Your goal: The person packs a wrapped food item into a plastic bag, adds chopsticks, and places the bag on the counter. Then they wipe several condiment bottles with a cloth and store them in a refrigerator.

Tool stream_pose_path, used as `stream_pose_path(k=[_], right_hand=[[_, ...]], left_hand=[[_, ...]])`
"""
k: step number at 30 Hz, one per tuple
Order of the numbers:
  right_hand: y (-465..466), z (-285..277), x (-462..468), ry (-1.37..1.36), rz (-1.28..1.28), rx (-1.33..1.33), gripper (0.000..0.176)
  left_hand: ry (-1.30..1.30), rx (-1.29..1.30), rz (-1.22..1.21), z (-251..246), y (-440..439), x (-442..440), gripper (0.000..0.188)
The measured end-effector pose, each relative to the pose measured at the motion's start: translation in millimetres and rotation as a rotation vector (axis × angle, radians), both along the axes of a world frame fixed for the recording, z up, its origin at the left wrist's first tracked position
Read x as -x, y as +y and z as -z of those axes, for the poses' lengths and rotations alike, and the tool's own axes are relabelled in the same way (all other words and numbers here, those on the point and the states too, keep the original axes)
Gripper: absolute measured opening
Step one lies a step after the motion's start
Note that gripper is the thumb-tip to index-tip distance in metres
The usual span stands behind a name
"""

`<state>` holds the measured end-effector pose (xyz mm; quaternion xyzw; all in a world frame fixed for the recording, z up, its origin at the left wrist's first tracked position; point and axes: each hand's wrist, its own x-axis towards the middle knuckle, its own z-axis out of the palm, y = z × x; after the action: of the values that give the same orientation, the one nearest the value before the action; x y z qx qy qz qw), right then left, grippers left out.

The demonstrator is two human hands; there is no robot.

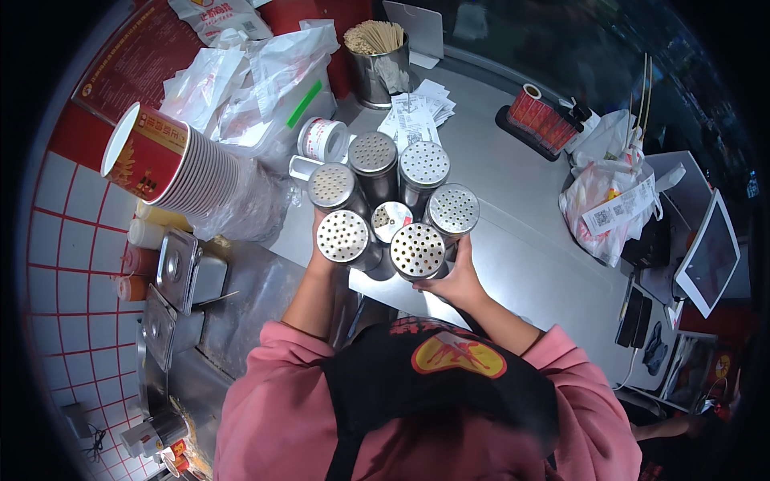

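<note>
A tight ring of several stainless-steel shakers point(418, 251) with perforated lids stands in front of me over the metal counter. My left hand point(320, 248) presses against the left side of the cluster, its fingers mostly hidden behind the shakers. On the right, my right hand point(462, 278) wraps around the near-right shakers, thumb along the front one. A shorter canister point(391, 221) with a pale, flat top and a bit of red sits in the middle of the ring. Whether the shaker bases touch the counter cannot be made out.
Behind the shakers lie printed receipts point(415, 114) and a steel pot of wooden skewers point(379, 60). Stacked paper buckets point(174, 162) and plastic bags point(258, 78) crowd the left. A label roll point(538, 123), a tied takeaway bag point(613, 204) and a tablet screen point(710, 255) occupy the right.
</note>
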<state>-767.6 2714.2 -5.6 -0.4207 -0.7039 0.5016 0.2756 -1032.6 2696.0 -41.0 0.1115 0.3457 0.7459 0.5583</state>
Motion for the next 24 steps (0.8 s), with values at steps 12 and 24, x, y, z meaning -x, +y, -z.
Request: stream_pose_path(k=[12, 24], right_hand=[[-11, -32, -47, 0.180, 0.116, -0.174, 0.138], [16, -47, -51, 0.235, -0.176, 0.168, 0.144]], left_hand=[[0.750, -0.078, -0.425, -46, -34, -29, 0.023], [0.765, 0.067, 0.370, -3, -73, -129, 0.114]])
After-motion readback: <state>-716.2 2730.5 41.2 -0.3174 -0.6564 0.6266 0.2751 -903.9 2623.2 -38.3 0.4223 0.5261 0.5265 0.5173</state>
